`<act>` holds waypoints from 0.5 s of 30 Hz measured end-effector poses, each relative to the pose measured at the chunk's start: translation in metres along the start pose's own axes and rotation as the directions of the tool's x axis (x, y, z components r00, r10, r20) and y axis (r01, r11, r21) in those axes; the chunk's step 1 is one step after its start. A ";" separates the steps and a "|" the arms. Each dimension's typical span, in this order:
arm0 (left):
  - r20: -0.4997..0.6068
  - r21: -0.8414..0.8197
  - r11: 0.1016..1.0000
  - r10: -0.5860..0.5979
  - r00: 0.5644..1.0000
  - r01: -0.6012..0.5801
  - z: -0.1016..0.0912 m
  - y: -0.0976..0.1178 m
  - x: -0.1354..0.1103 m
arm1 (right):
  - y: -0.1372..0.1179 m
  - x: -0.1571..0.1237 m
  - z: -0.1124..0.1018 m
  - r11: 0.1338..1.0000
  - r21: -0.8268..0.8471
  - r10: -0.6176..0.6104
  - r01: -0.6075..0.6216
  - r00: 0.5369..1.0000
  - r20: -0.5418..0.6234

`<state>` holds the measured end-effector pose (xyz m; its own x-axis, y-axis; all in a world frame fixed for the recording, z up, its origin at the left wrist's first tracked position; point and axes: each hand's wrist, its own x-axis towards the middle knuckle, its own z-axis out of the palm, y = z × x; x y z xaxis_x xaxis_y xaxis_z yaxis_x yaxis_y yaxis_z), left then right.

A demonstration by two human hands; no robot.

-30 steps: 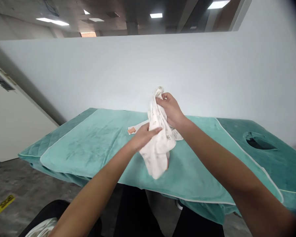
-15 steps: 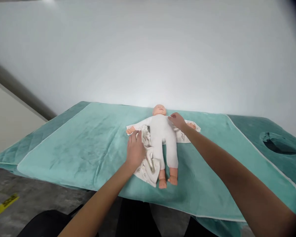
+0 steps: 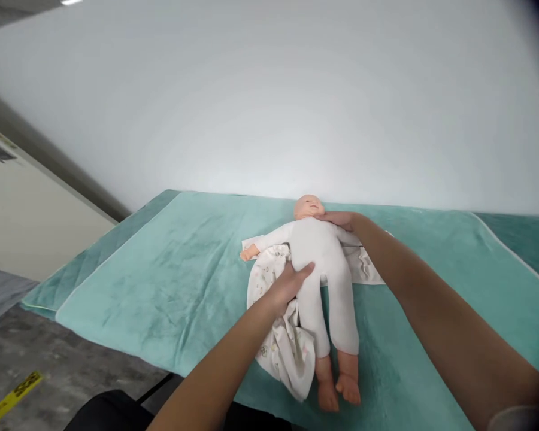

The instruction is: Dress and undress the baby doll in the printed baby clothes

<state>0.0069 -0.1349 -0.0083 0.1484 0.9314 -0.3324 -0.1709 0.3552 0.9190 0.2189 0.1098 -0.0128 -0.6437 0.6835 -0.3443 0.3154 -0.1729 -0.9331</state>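
White-suited doll [image 3: 321, 242] is lying on the bed [image 3: 161, 257], head [image 3: 308, 205] toward 12 o'clock; left hand [image 3: 289, 285] is bracing its hip, grip unclear; right hand [image 3: 342, 219] is resting flat beside its neck, ideally supporting gently

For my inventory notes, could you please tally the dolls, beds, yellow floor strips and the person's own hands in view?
Doll: 1
Bed: 1
Yellow strip: 1
Left hand and right hand: 2
Total: 5
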 end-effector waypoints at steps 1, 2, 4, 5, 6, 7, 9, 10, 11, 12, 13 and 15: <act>0.024 -0.034 0.999 -0.007 1.000 0.008 0.004 0.001 0.000 | 0.001 -0.002 0.002 1.000 0.017 -0.007 0.007 1.000 -0.008; 0.040 -0.059 0.998 -0.009 0.999 0.012 0.009 0.003 -0.001 | 0.001 -0.006 0.004 1.000 0.028 -0.005 0.005 1.000 -0.024; 0.056 -0.096 0.995 -0.014 0.998 0.019 0.016 0.014 -0.004 | -0.002 -0.016 0.004 0.999 0.045 0.014 -0.011 0.998 -0.056; 0.065 -0.108 0.994 -0.018 0.998 0.025 0.020 0.022 -0.008 | -0.007 -0.023 0.003 0.998 0.056 0.023 -0.019 0.998 -0.065; 0.072 -0.116 0.993 -0.023 0.997 0.031 0.023 0.032 -0.012 | -0.014 -0.030 0.002 0.997 0.067 0.033 -0.028 0.997 -0.071; 0.077 -0.120 0.992 -0.030 0.997 0.039 0.025 0.044 -0.017 | -0.024 -0.036 0.000 0.996 0.075 0.045 -0.039 0.996 -0.080; 0.076 -0.123 0.991 -0.043 0.996 0.052 0.025 0.071 -0.028 | -0.051 -0.046 0.001 0.996 0.062 0.073 -0.066 0.992 -0.105; 0.065 -0.126 0.990 -0.049 0.997 0.057 0.022 0.084 -0.033 | -0.068 -0.049 0.004 0.997 0.035 0.075 -0.071 0.990 -0.119; 0.047 -0.131 0.990 -0.054 0.997 0.060 0.016 0.097 -0.038 | -0.085 -0.049 0.009 0.998 -0.002 0.061 -0.062 0.990 -0.125; 0.026 -0.140 0.988 -0.056 0.998 0.059 0.008 0.108 -0.042 | -0.102 -0.046 0.018 0.998 -0.045 0.037 -0.043 0.992 -0.122; 0.004 -0.151 0.987 -0.056 0.998 0.055 -0.003 0.118 -0.046 | -0.118 -0.041 0.029 0.996 -0.083 0.011 -0.021 0.994 -0.113; -0.044 -0.170 0.984 -0.052 0.998 0.044 -0.034 0.130 -0.048 | -0.145 -0.021 0.057 0.992 -0.121 -0.032 0.023 0.996 -0.078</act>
<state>-0.0552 -0.1310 0.1196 0.1141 0.9142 -0.3888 -0.3273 0.4041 0.8542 0.1473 0.0795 0.1235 -0.5973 0.7417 -0.3050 0.3827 -0.0707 -0.9212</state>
